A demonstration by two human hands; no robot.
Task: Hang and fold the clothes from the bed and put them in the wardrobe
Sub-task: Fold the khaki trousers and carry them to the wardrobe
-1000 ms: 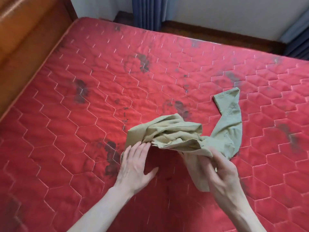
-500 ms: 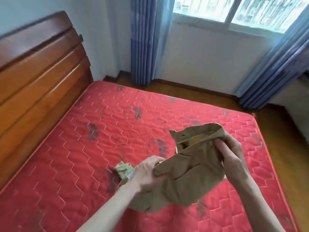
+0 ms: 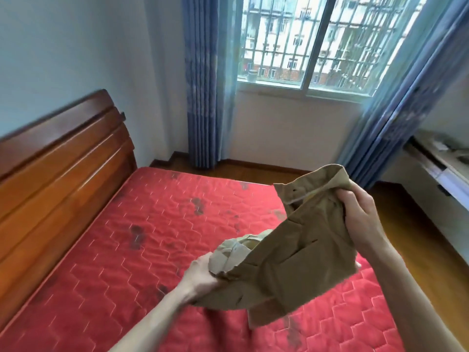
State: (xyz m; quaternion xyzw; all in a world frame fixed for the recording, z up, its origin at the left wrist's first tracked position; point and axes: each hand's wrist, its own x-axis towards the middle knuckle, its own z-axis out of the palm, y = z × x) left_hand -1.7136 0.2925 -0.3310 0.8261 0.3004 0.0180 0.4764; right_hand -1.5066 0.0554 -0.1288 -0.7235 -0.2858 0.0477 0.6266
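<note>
Trousers (image 3: 299, 252) of khaki cloth hang in the air above the near right part of the bed (image 3: 152, 237), held up between both hands and touching nothing else that shows. The right hand (image 3: 363, 219) has its grip clenched on the waistband end, fingers curled over the cloth, at the higher point above the bed's right edge. The left hand (image 3: 200, 273) is lower and nearer the middle of the bed, its grip closed round a crumpled bunch of the same cloth. Between the two the cloth sags in a broad fold, and a loose flap hangs below it toward the bed's near edge. The bed carries a red quilted mattress with dark stains. A wooden headboard (image 3: 58, 179) stands along its left side. Blue curtains (image 3: 203, 85) flank a barred window (image 3: 317, 41) beyond the far edge.
</note>
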